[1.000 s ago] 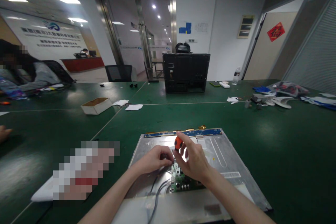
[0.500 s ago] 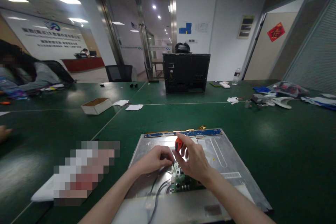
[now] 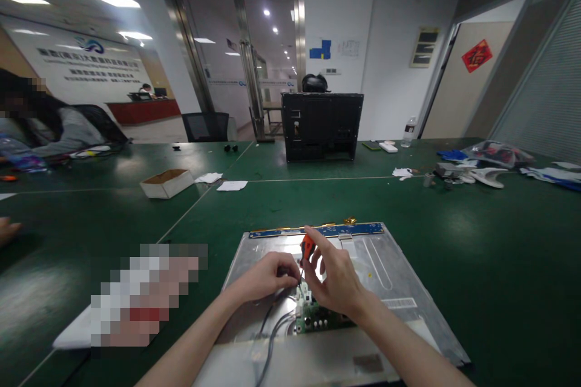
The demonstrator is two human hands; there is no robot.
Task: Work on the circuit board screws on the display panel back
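Note:
An opened flat display panel [image 3: 385, 326] lies back side up in front of me, with a blue circuit strip [image 3: 363, 228] along its far edge. On its metal back sits a green circuit board [image 3: 313, 319]. My right hand [image 3: 336, 278] grips an orange and black screwdriver [image 3: 308, 246], held upright with its tip down at the board's left edge. Beside that tip, my left hand [image 3: 275, 275] has its fingers pinched together; what they hold is hidden. Dark cables [image 3: 271, 338] run from near the board toward me.
Ahead stands a black monitor casing [image 3: 322, 127], with a person's head behind it. On the green table [image 3: 318, 196] are an open white box [image 3: 167, 184], paper scraps [image 3: 232, 185], a bottle [image 3: 408, 132] and scattered parts at right. Another person sits at far left.
The screwdriver handle has tilted slightly and shifted a little in my right fingers. My left hand stays in place.

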